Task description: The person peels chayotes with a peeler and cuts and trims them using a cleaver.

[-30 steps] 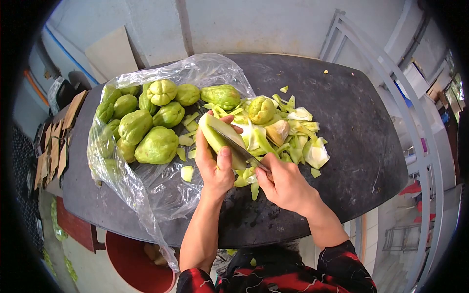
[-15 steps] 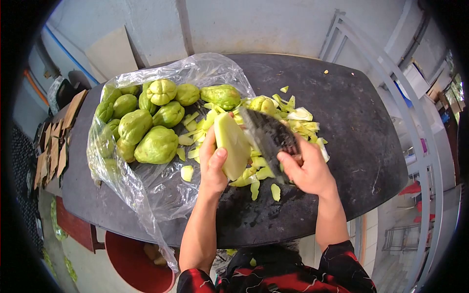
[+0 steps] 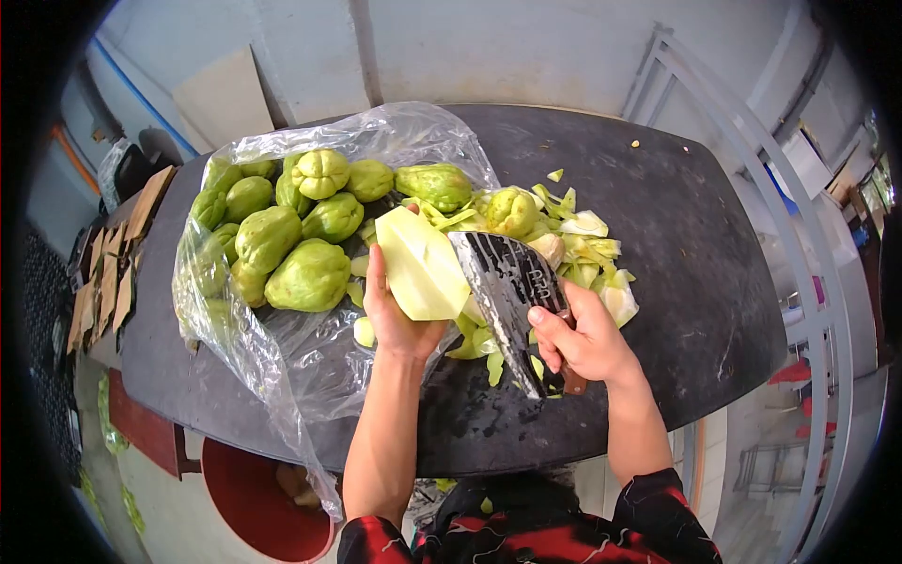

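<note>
My left hand (image 3: 399, 320) is closed around a peeled, pale green chayote (image 3: 420, 265), with its cut flat faces turned up. In my right hand (image 3: 587, 334) is a broad black-bladed knife (image 3: 512, 291) with a brown wooden handle (image 3: 572, 352); its blade is beside the chayote's right side. Whether the edge touches the chayote I cannot tell. Under and behind both hands lies a pile of green peelings (image 3: 587, 246), with an unpeeled chayote (image 3: 512, 211) on it. Several whole chayotes (image 3: 305, 275) lie on a clear plastic bag (image 3: 272, 352) to the left.
Everything lies on a dark oval table (image 3: 691, 263). A red bucket (image 3: 268, 512) with pale pieces inside stands below its front left edge. A grey metal railing (image 3: 752, 127) runs along the right, and cardboard pieces (image 3: 108, 273) are stacked at the left.
The left hand has turned the chayote so its broad peeled face shows. The knife, blurred before, is now sharp, with its blade more face-on. The view has shifted slightly.
</note>
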`<move>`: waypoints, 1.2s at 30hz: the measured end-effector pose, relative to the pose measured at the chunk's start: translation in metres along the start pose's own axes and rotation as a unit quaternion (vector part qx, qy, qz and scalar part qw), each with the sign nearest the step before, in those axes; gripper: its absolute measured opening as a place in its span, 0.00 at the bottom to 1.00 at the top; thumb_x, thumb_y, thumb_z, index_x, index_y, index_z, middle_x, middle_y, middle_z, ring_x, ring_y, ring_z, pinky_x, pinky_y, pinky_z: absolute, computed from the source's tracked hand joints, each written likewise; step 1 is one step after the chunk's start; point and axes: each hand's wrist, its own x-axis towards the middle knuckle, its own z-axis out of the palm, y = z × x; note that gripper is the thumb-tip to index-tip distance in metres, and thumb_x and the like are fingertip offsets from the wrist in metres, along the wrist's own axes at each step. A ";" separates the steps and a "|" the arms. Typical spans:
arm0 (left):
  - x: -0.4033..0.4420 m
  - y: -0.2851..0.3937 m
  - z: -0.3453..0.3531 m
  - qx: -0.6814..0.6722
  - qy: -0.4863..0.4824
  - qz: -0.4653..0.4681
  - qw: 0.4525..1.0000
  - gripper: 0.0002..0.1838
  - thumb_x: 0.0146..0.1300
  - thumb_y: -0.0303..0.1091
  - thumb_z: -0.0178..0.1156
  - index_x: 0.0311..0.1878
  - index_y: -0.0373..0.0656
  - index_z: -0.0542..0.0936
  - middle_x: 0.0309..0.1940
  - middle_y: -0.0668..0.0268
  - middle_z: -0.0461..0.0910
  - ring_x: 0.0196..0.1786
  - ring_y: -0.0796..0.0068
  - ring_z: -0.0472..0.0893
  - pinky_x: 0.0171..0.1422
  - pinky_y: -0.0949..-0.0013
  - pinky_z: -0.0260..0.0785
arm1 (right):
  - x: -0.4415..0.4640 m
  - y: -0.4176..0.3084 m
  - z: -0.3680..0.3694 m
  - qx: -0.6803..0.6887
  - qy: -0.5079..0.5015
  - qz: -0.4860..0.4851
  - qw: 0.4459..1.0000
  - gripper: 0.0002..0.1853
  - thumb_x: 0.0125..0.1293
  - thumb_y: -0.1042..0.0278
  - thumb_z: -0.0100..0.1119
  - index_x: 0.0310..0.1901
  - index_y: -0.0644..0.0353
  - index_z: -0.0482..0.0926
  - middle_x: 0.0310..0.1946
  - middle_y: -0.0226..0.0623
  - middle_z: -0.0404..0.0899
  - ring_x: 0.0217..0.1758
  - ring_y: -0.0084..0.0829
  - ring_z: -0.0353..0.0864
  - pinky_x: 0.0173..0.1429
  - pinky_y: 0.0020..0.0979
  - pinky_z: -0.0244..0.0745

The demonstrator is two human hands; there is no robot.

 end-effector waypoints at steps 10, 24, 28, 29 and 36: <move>-0.005 0.003 -0.004 0.007 -0.083 -0.038 0.996 0.35 0.73 0.58 0.47 0.73 0.41 0.64 0.64 0.60 0.75 0.62 0.62 0.78 0.68 0.55 0.70 | 0.007 0.011 0.002 0.114 -0.049 0.049 0.991 0.09 0.77 0.64 0.53 0.43 0.60 0.67 0.19 0.27 0.66 0.16 0.20 0.69 0.19 0.26 0.69; -0.010 -0.004 -0.004 0.041 -0.112 -0.060 0.991 0.36 0.72 0.58 0.48 0.73 0.40 0.64 0.59 0.58 0.78 0.60 0.61 0.79 0.65 0.55 0.72 | 0.008 0.012 -0.001 0.163 -0.049 0.041 0.984 0.10 0.77 0.63 0.53 0.47 0.61 0.69 0.19 0.27 0.67 0.16 0.19 0.70 0.20 0.25 0.70; -0.016 -0.013 0.005 0.104 -0.081 -0.062 0.989 0.36 0.71 0.58 0.49 0.72 0.41 0.66 0.60 0.58 0.77 0.60 0.62 0.79 0.65 0.55 0.72 | 0.008 0.014 -0.001 0.161 -0.046 0.035 0.985 0.10 0.77 0.63 0.54 0.46 0.61 0.70 0.19 0.27 0.67 0.16 0.19 0.70 0.20 0.25 0.70; -0.017 -0.014 0.006 0.097 -0.084 -0.065 0.990 0.36 0.71 0.59 0.50 0.71 0.41 0.66 0.60 0.58 0.77 0.60 0.62 0.78 0.65 0.56 0.72 | 0.008 0.014 -0.001 0.159 -0.045 0.032 0.986 0.10 0.77 0.63 0.54 0.46 0.61 0.70 0.19 0.27 0.67 0.16 0.19 0.70 0.20 0.25 0.70; -0.018 -0.017 0.007 0.085 -0.082 -0.070 0.991 0.34 0.71 0.58 0.50 0.69 0.43 0.68 0.60 0.58 0.78 0.60 0.61 0.79 0.65 0.55 0.72 | 0.009 0.015 0.001 0.161 -0.038 0.026 0.986 0.10 0.77 0.63 0.54 0.44 0.61 0.70 0.18 0.27 0.67 0.16 0.19 0.70 0.20 0.24 0.70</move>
